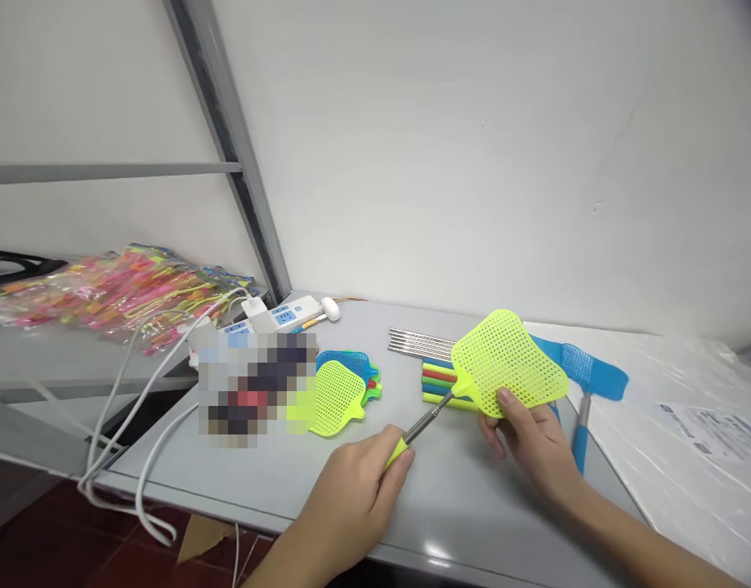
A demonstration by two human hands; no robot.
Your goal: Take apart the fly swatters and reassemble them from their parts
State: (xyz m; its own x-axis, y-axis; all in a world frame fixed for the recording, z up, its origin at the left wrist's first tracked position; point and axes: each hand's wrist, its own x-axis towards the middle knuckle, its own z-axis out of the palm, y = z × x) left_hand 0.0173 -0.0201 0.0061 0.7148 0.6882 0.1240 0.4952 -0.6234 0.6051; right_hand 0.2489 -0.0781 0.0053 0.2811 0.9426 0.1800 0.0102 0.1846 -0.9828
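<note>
A yellow-green fly swatter (510, 363) with a metal telescopic rod is held above the table between both my hands. My left hand (363, 486) is closed round its yellow-green grip, mostly hiding it. My right hand (531, 441) pinches the lower edge of the mesh head, thumb on top. Behind the swatter lie several colored handles (437, 398) and a row of metal rods (412, 343). Loose mesh heads, a yellow-green one (338, 400) on top of blue and other colors, are stacked left of them. A blue swatter (596, 380) lies to the right, beyond my right hand.
A blurred, pixelated patch (258, 392) covers something at the table's left. Power strips (283, 314) with white cables (145, 392) stand behind it. Bagged colorful items (130, 294) fill the left shelf. A white plastic-wrapped package (687, 433) lies at right, and a wall (473, 163) rises behind.
</note>
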